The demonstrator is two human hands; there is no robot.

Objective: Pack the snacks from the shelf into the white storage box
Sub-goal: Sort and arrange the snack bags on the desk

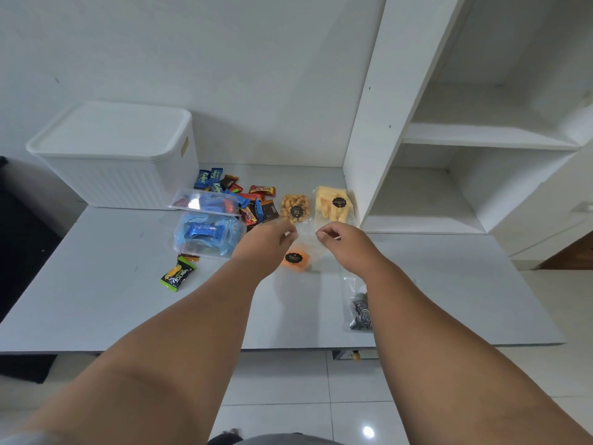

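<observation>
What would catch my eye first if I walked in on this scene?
Two bare arms meet mid-frame: the left hand and right hand each pinch the top of a clear plastic bag of orange snacks with a round black label, over the pale grey table. Behind them lies a bright heap of small foil-wrapped sweets. At the back left stands the white ribbed storage box, its lid on.

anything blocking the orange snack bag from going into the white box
Yes: the lid sits closed on the white storage box, so the orange snack bag, pinched by left hand and right hand, cannot go in until it comes off.
</observation>
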